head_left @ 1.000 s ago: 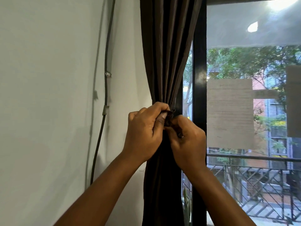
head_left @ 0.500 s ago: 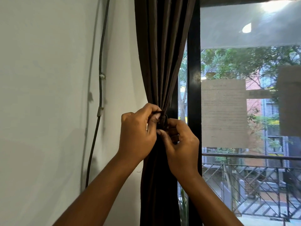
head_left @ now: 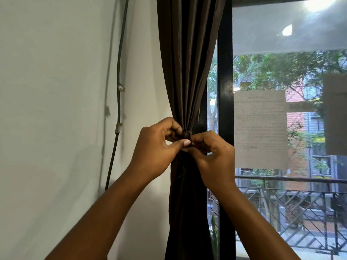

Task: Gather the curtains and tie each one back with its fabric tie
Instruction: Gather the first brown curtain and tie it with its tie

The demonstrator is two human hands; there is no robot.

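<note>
1. the left hand (head_left: 155, 147) and right hand (head_left: 212, 156) are each pinching an end of the fabric tie (head_left: 185, 136), knotted at the gathered curtain (head_left: 187, 72) beside the window frame (head_left: 225, 72).
2. pulling both ends evenly outward should be snugging the knot without slipping down.

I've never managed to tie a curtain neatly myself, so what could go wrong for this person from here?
1. The knot in the fabric tie looks small and unfinished; if the left hand or right hand lets go early, it may slip loose.
2. The gathered curtain could then spread again across the window frame.
</note>
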